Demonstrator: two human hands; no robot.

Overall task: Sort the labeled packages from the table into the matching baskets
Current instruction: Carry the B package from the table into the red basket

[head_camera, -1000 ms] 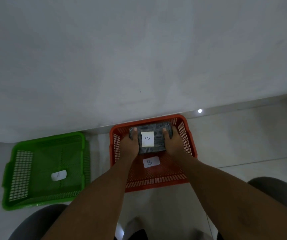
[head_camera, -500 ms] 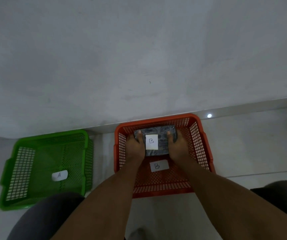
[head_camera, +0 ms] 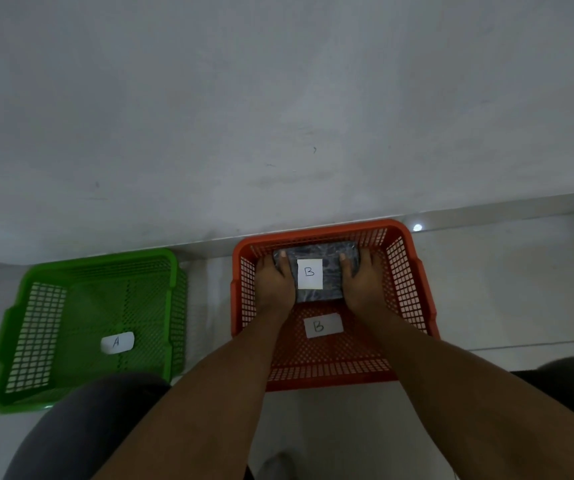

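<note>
A dark plastic-wrapped package point(head_camera: 327, 268) with a white label reading B lies low inside the orange basket point(head_camera: 413, 289), near its far wall. My left hand point(head_camera: 273, 282) grips the package's left side and my right hand point(head_camera: 361, 282) grips its right side. A white tag marked B point(head_camera: 323, 326) lies on the orange basket's floor, just in front of the package. To the left stands a green basket point(head_camera: 36, 334) holding only a white tag marked A point(head_camera: 117, 342).
Both baskets stand on a pale tiled floor against the foot of a grey wall point(head_camera: 278, 116). My knees in dark trousers point(head_camera: 81, 427) show at the bottom left and right edge. A small bright spot point(head_camera: 417, 227) shines by the wall base.
Both hands have lowered the B package deeper into the orange basket, toward its far wall. The camera has moved closer and slightly left relative to the baskets.
</note>
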